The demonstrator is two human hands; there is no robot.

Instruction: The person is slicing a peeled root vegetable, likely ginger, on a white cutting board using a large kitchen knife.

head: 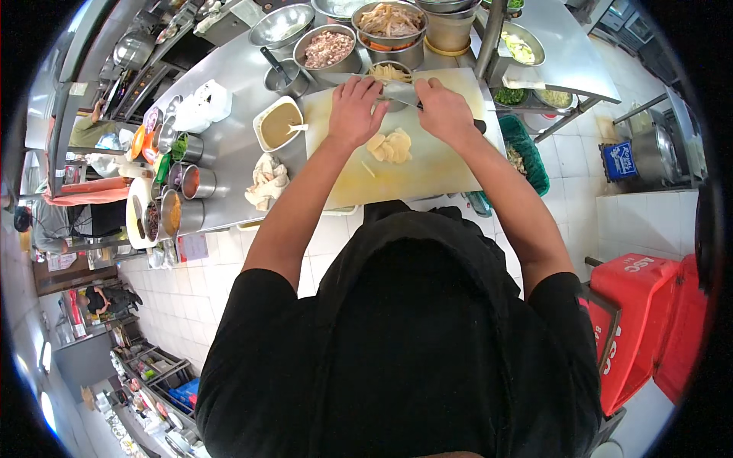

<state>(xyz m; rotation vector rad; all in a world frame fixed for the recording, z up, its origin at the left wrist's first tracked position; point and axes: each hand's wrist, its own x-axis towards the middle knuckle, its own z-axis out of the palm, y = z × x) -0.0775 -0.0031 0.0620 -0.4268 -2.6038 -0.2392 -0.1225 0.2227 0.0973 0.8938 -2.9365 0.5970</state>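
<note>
My right hand [444, 111] grips a kitchen knife by its black handle [480, 126]. The broad steel blade [401, 93] points left, over the near side of a small metal bowl [408, 70] of pale cut strips [388, 72]. At the blade, my left hand [356, 111] lies with its thumb spread from the fingers; the fingertips hide part of the steel. Thin pale slices [389, 146] overlap in a pile on the yellowed cutting board [424, 174], between my wrists. One loose strip [368, 169] rests nearer to me.
Beyond the board stand bowls of diced meat [328, 50] and shredded food [391, 22]. To the left are a sauce tub [279, 125] with a white spoon and a crumpled cloth [267, 182]. A green basket [524, 151] sits below the board's right edge.
</note>
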